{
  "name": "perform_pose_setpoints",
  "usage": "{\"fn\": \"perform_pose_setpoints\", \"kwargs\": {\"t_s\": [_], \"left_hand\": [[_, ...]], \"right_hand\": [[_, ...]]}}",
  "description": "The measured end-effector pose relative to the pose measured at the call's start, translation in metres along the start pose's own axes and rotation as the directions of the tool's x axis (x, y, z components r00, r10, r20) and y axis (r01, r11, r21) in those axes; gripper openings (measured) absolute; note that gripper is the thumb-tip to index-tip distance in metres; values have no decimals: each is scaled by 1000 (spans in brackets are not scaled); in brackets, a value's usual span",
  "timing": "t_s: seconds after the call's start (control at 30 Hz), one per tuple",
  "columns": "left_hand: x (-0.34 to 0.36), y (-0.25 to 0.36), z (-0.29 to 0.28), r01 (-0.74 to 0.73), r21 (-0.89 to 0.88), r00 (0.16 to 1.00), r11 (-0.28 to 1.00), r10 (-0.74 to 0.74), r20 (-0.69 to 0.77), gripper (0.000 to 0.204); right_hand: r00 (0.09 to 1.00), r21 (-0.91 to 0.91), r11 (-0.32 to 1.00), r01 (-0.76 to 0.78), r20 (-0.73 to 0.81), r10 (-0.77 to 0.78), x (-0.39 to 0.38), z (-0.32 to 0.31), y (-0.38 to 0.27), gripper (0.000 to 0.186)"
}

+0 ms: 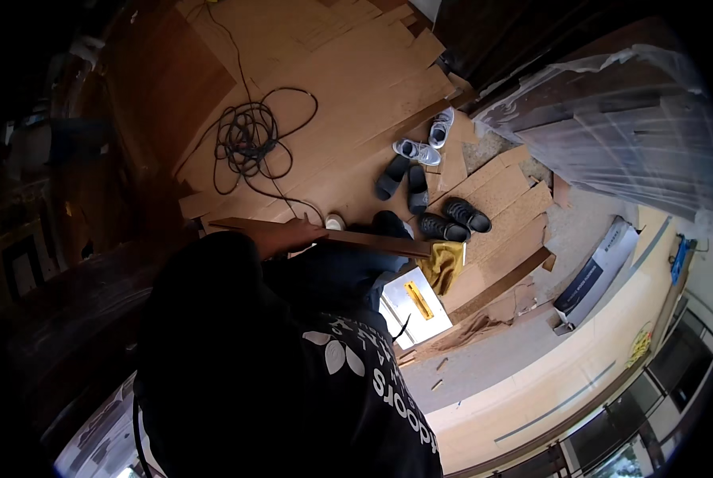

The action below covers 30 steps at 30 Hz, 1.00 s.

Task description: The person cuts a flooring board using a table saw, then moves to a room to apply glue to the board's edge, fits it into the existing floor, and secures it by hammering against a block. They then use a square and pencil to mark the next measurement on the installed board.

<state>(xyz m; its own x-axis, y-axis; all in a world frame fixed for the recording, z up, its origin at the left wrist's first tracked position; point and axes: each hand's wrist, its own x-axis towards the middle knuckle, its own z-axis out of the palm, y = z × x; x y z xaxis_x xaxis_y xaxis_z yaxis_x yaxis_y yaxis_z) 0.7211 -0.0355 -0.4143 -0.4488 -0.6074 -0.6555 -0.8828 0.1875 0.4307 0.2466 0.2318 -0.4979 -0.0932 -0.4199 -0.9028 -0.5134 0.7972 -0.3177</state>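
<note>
Plank of reddish-brown wood [380,242], pretty long and skinny, sits crosswise by the dark blue trousers [325,267], left hand [293,233] fingers holding it mid-length, can't tell for the right hand

There are two sneakers [417,151], two slides [392,178], two clogs [466,215], one cord [245,151], one board [368,241], one yellow cloth [446,267].

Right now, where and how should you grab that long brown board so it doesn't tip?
I'd take the brown board near its middle, coming from above, with fingers over its two long edges. It is long and narrow, so a middle grip should balance better than one at an end. The left hand is at the board near there.
</note>
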Motion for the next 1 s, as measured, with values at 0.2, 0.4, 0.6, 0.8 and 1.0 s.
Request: {"fn": "perform_pose_setpoints", "kwargs": {"t_s": [0.2,0.4,0.6,0.8,1.0], "left_hand": [[-93,-36,3,160,-67,980,985,-167,-105,37],[-151,-74,12,331,-233,920,914,-367,-133,47],[-198,-99,29,388,-439,771,811,-546,-328,32],[-167,-126,-49,368,-563,757,740,-590,-280,34],[-145,-224,-147,134,-832,612,538,-706,-358,50]], "right_hand": [[933,-187,928,323,-101,-345,11,-136,-108,55],[847,-213,898,385,-305,-435,52,-198,-218,62],[803,-263,821,506,-203,-560,35,-154,-292,58],[888,-176,876,449,-21,-460,27,-72,-459,53],[920,-200,903,380,177,-348,22,-4,-622,48]]}}
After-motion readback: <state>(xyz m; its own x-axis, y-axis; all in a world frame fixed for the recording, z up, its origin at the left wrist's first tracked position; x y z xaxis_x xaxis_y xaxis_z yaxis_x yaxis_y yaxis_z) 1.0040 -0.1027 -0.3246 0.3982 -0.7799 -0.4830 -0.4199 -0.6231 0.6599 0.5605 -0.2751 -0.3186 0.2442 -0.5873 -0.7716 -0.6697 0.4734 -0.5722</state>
